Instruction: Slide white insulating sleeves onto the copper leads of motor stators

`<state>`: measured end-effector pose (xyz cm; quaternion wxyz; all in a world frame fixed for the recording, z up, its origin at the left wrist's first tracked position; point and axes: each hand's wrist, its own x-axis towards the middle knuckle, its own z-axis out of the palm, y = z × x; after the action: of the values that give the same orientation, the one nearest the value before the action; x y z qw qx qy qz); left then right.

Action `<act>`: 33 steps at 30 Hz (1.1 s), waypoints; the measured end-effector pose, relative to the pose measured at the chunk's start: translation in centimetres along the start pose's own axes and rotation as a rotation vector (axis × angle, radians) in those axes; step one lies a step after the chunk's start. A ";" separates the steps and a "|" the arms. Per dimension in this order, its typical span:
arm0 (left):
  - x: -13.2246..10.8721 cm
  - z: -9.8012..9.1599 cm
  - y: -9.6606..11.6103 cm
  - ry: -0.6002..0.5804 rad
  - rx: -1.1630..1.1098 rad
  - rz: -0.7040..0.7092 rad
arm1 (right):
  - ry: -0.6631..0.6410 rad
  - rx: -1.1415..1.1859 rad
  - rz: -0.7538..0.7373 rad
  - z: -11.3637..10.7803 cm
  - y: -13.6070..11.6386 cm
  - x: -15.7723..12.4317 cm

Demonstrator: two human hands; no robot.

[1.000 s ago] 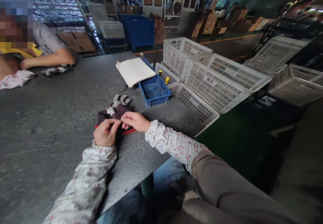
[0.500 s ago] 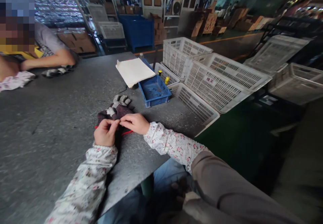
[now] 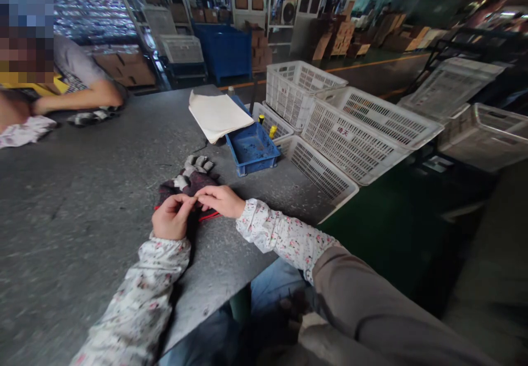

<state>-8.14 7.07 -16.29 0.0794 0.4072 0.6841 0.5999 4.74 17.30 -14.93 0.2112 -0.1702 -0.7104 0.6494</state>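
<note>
A dark maroon work glove (image 3: 190,183) with grey fingertips and a red cuff edge lies on the grey table (image 3: 82,201) in front of me. My left hand (image 3: 170,218) is curled closed at the glove's cuff, thumb and fingers pinched. My right hand (image 3: 220,199) meets it from the right, its fingers pinched against the same spot on the cuff. What lies between the fingertips is too small to make out.
A blue plastic bin (image 3: 252,149) with a sheet of cream paper (image 3: 218,115) stands beyond the glove. White slotted crates (image 3: 363,129) are stacked right of the table. Another person's arm (image 3: 78,99) rests on the far left of the table.
Both hands stay pinched together at the glove's cuff; the fingers shift only slightly.
</note>
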 end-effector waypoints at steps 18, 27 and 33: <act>-0.2 0.5 0.0 0.091 0.039 -0.029 | -0.043 0.024 -0.051 0.2 0.8 0.0; -0.1 0.6 0.4 0.038 -0.069 0.010 | 0.019 0.134 -0.053 0.4 0.8 0.2; -0.2 0.6 0.8 0.053 -0.055 0.015 | 0.033 -0.013 -0.090 0.3 0.9 0.0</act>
<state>-7.23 7.35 -15.84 0.0678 0.3940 0.6660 0.6298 4.59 17.15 -15.84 0.2507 -0.1499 -0.7181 0.6316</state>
